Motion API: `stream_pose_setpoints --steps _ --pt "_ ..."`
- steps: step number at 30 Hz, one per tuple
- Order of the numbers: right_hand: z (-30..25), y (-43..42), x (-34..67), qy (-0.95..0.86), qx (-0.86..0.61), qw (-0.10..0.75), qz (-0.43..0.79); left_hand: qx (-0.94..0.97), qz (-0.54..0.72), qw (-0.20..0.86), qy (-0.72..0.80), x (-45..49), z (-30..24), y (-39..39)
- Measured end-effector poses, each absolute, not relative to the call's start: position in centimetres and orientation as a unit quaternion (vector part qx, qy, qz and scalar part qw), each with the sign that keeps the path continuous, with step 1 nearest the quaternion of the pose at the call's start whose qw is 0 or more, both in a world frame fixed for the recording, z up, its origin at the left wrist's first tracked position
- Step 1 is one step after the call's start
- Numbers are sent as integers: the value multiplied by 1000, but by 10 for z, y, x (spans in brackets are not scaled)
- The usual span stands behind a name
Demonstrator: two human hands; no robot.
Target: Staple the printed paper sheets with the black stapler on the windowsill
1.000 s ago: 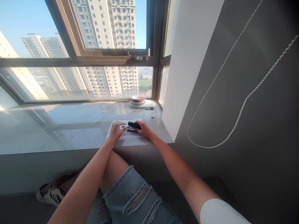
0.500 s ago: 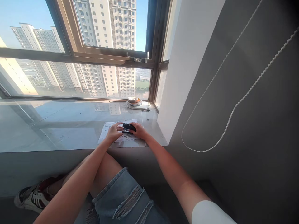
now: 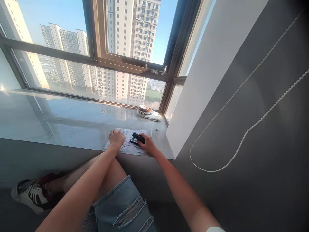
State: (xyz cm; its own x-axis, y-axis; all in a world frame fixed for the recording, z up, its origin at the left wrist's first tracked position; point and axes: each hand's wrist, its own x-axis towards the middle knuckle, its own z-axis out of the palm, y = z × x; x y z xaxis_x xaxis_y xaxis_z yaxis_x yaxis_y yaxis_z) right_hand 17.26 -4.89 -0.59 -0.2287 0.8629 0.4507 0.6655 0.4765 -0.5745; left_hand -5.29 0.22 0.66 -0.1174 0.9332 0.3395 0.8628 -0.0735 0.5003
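Observation:
A black stapler (image 3: 138,138) rests over the printed paper (image 3: 131,149) on the windowsill, its front end pointing left and its jaws apart. My right hand (image 3: 148,145) is closed round the rear of the stapler, thumb on the near side. To the left, my left hand (image 3: 117,138) lies over the paper's left edge with its fingers curled down on it. Its fingertips are partly hidden. A gap of bare paper separates this hand from the stapler.
Stacked plates (image 3: 147,112) stand in the sill's corner by the window, with a small dark chain-like item (image 3: 155,120) beside them. A tiny dark piece (image 3: 156,130) lies nearer the paper. A beaded blind cord (image 3: 210,171) hangs along the grey wall at right.
My left hand has come away from the stapler's front and moved left onto the paper's edge. The stapler stays in my right hand, tilted a little differently. The whole view has shifted and tilted.

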Motion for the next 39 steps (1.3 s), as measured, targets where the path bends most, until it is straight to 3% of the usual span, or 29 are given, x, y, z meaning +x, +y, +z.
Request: stream_pose_setpoints --steps 5,13,20,24,28,30,35,39 --pt "-3 -56 169 -774 -512 357 107 547 219 28 807 -44 11 -1" --pt "4 -66 169 -780 -505 357 94 576 234 7 783 -45 17 -8" --pt "4 -80 215 -700 -609 363 80 571 247 24 783 -45 21 -11" --pt "14 -62 245 -656 -611 426 119 554 267 20 788 -43 22 -14" --pt "29 -17 266 -539 -669 505 79 574 336 -33 746 -43 24 -23" --pt "31 5 272 -571 -697 427 76 592 369 -55 715 -43 25 -27" --pt "16 41 264 -700 -696 123 102 622 429 -52 653 -44 27 -32" --pt "6 59 241 -719 -683 76 103 645 485 -51 589 -39 32 -38"
